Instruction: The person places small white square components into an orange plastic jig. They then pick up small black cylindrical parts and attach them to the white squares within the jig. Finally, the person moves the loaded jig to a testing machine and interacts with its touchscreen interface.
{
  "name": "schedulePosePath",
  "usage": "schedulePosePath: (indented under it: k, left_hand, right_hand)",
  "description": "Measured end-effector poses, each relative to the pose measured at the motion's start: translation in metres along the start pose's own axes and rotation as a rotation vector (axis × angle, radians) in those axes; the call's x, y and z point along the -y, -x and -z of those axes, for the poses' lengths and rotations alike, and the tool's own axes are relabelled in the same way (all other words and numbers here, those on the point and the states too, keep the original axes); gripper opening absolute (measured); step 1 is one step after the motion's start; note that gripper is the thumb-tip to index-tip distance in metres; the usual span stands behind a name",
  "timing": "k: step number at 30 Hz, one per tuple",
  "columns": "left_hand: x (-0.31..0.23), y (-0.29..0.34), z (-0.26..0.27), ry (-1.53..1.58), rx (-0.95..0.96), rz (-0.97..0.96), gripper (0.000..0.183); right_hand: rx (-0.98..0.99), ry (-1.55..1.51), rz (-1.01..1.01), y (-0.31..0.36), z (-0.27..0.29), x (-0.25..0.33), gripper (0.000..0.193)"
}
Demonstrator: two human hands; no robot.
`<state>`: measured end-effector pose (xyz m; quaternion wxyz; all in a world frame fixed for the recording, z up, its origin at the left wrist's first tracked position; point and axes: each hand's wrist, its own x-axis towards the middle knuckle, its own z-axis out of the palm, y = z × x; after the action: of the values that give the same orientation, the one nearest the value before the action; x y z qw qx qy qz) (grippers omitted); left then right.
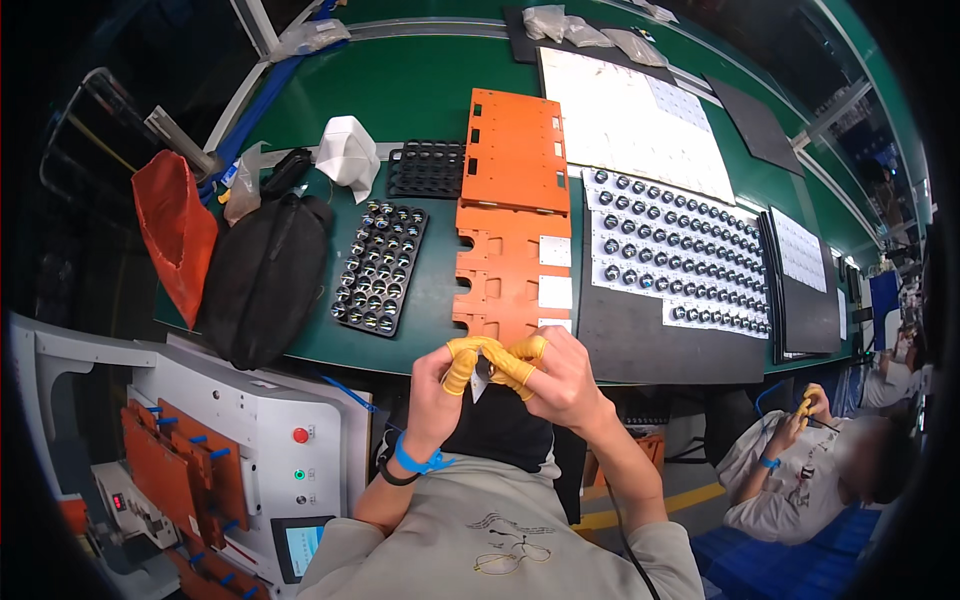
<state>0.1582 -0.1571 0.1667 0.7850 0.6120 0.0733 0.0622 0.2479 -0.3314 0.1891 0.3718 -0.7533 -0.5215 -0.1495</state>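
My left hand [440,388] and my right hand [560,380] meet in front of my chest, at the table's near edge. Yellow finger cots cover several fingertips on both. Pinched between the fingertips is a small part with a pale, pointed flap [478,388]; the fingers hide most of it. Just beyond my hands lies an orange fixture plate [490,262] with cutouts and white patches. Left of that plate, a black tray [402,300] holds small round parts in its cups. On the right, white sheets [620,232] carry rows of small black cylindrical parts.
An orange board [515,150] and a second black tray [425,172] lie farther back. A black bag [265,280] and an orange pouch [175,235] stand left. A machine [275,425] with buttons is at lower left. Another person [800,470] works at right.
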Motion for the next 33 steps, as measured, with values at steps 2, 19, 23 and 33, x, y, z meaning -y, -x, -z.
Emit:
schedulePosePath:
  k: [2,19,23,33]
  left_hand:
    - [0.003,-0.001,0.003,0.015,0.014,0.033,0.047]
    - [0.017,-0.004,-0.001,0.181,0.041,0.035,0.039]
    - [0.014,-0.006,0.008,0.038,0.014,0.015,0.032]
    - [-0.001,-0.007,0.010,-0.401,0.039,-0.165,0.020]
  right_hand:
    - [0.009,0.012,-0.011,0.003,-0.002,-0.002,0.042]
    - [-0.236,0.049,-0.160,0.007,-0.021,-0.001,0.041]
    - [-0.062,-0.294,-0.280,0.014,-0.019,-0.003,0.043]
    - [0.139,-0.509,-0.387,0.028,-0.023,-0.005,0.042]
